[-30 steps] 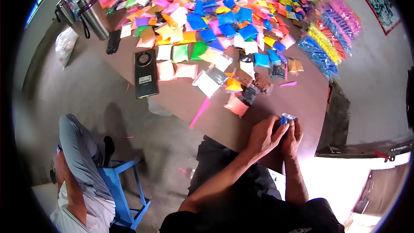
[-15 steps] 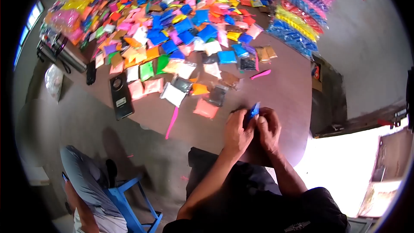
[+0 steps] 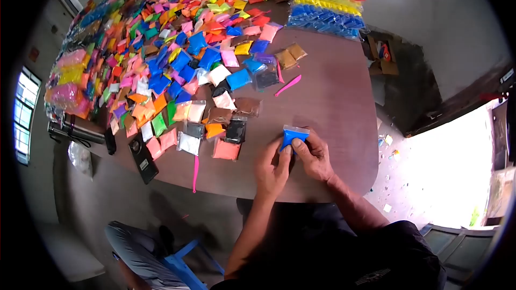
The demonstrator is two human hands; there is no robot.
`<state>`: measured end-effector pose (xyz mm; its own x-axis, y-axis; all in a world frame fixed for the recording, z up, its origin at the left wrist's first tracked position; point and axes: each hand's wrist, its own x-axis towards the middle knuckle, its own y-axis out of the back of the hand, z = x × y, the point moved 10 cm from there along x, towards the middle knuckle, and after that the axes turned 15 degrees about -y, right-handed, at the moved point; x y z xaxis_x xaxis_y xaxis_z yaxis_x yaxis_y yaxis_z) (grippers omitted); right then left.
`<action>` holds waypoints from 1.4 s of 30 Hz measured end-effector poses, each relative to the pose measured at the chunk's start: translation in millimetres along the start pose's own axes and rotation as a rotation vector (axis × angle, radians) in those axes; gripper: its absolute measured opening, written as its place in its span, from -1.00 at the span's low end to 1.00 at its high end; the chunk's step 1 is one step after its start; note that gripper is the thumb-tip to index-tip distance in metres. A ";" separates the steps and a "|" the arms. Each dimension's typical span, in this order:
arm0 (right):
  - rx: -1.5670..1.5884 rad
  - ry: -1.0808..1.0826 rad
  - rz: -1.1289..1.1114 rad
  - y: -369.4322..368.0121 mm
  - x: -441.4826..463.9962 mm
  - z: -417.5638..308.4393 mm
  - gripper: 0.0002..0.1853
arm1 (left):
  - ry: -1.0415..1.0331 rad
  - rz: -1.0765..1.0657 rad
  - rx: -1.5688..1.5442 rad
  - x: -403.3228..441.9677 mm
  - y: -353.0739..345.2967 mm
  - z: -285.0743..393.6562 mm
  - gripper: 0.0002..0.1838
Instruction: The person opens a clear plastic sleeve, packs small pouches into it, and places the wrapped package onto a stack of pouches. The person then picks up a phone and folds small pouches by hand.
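Note:
A small blue packet [image 3: 294,136] with a clear top edge is held upright between both my hands, above the front part of the brown table [image 3: 328,96]. My left hand [image 3: 273,166] grips its left side, thumb pressed on the front. On the right side, my right hand [image 3: 313,157] pinches it with the thumb across its lower face. The fingers behind the packet are mostly hidden. Left of my hands lie a salmon packet [image 3: 226,150], a black packet [image 3: 235,131] and a white packet [image 3: 188,143]. A pink plastic stick [image 3: 195,174] juts over the table edge.
Many coloured packets [image 3: 177,37] are heaped over the far and left table. Bundles of coloured plastic pieces [image 3: 326,2] stand at the back. Another pink stick [image 3: 288,85], a dark phone [image 3: 143,159] and a metal flask [image 3: 83,130] lie around. A seated person's leg [image 3: 137,247] shows lower left.
The blue packet has turned from edge-on to face me, and my fingers have shifted along it. The camera view has swung, so the table sits differently in the picture.

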<state>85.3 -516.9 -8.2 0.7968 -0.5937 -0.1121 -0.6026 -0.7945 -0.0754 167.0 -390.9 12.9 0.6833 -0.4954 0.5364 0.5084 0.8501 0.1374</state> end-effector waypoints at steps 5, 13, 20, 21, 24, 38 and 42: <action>-0.222 0.007 0.063 0.7 -1.5 -1.7 -0.83 | 0.058 0.040 0.034 -6.0 6.9 -6.3 -0.79; 0.042 -0.012 0.031 5.8 1.5 8.0 -0.83 | 0.154 0.067 -0.113 -8.6 3.5 -10.0 -0.69; -0.178 0.134 -0.001 -4.8 -5.8 -17.8 -0.78 | 0.168 0.073 -0.142 -19.1 12.7 -25.7 -0.77; -0.171 0.131 0.000 -5.1 -5.7 -18.0 -0.79 | 0.154 0.066 -0.122 -17.6 12.7 -21.7 -0.77; -0.088 0.101 0.002 -3.4 -5.5 -12.2 -0.82 | 0.181 0.055 -0.158 -15.5 10.2 -19.6 -0.77; -0.202 0.057 -0.059 -13.4 -9.1 -17.0 -0.80 | 0.204 0.164 -0.227 -25.0 16.4 -35.4 -0.77; -0.072 0.055 -0.052 -5.8 -6.4 -9.0 -0.80 | 0.212 0.087 -0.226 -19.4 4.1 -31.1 -0.70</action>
<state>84.1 -509.7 1.9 0.8295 -0.5557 -0.0555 -0.5569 -0.8305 -0.0080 172.1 -383.3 -22.9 0.8114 -0.4686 0.3493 0.5302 0.8417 -0.1023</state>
